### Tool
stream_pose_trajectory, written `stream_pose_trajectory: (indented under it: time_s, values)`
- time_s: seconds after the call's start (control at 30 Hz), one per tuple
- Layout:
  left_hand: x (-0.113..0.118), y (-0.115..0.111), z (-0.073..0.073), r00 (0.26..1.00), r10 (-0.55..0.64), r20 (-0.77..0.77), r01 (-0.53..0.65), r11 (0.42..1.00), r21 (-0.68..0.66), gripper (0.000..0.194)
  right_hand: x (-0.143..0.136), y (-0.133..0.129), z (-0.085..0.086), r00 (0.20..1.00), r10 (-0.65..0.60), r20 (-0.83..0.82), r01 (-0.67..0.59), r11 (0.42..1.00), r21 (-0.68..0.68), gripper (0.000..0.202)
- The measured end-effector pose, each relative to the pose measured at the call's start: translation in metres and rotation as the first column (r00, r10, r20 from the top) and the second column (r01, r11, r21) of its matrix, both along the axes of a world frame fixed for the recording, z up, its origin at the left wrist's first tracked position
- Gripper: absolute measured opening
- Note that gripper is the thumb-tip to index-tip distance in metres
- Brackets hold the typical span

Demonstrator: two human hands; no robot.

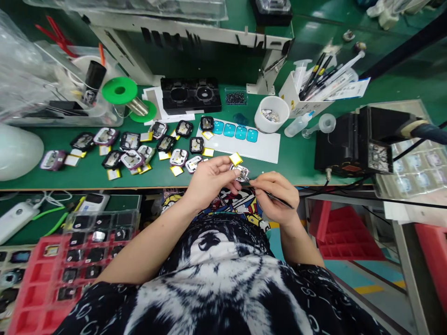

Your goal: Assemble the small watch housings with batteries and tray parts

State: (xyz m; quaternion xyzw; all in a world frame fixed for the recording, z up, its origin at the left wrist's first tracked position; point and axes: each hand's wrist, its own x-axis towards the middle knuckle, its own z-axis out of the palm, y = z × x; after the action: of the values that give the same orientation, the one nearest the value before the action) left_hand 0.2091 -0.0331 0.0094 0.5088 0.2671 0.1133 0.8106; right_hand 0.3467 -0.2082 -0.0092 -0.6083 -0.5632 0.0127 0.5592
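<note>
— What's in your left hand [209, 179]?
— My fingers grasp a small watch case [240, 172] with a yellow battery [236, 159], just over the worktop [296, 158] edge.
— And your right hand [275, 195]?
— Fingers clenched on tweezers [279, 199], tip touching the case.

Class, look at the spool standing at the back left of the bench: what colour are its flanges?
Bright green: the spool shows best in the head view, the only one.
</note>
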Motion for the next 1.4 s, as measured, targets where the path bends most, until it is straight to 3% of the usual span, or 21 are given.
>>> stream_pose_trajectory:
  time_s: [0.37,0.5,0.63,0.73,0.9,1.3,1.4]
  values:
    - [0.001,-0.001,0.0,1.0,0.003,-0.007,-0.003,1.0,0.017,0.03,0.0,0.0,-0.002,1.0,-0.023,0.002,0.023,1.0,0.003,0.044]
    - [0.001,0.0,-0.001,1.0,0.006,-0.016,-0.006,1.0,0.019,0.031,-0.004,-0.003,-0.006,0.981,-0.025,0.191,0.026,1.0,-0.002,0.054]
    - [0.001,0.001,0.0,0.999,-0.01,-0.033,0.01,1.0,0.015,0.032,-0.007,-0.004,-0.013,0.931,-0.113,0.348,0.099,0.993,0.06,0.059]
    - [0.001,0.001,0.0,1.0,-0.006,-0.02,0.007,1.0,0.023,0.032,-0.009,-0.004,-0.012,0.966,-0.141,0.215,0.121,0.988,0.1,0.053]
    - [0.001,0.0,-0.001,1.0,-0.012,0.013,0.012,1.0,0.027,0.03,-0.008,-0.002,-0.001,0.981,-0.168,-0.1,0.171,0.985,0.017,0.028]
    - [0.003,-0.006,0.0,1.0,-0.024,0.0,0.024,0.994,0.109,0.027,-0.009,0.006,0.005,0.972,-0.233,-0.035,0.231,0.972,-0.045,0.021]
    - [0.002,-0.005,-0.001,1.0,-0.024,-0.006,0.025,0.993,0.118,0.026,-0.009,0.006,0.003,0.964,-0.238,-0.119,0.232,0.971,-0.061,0.018]
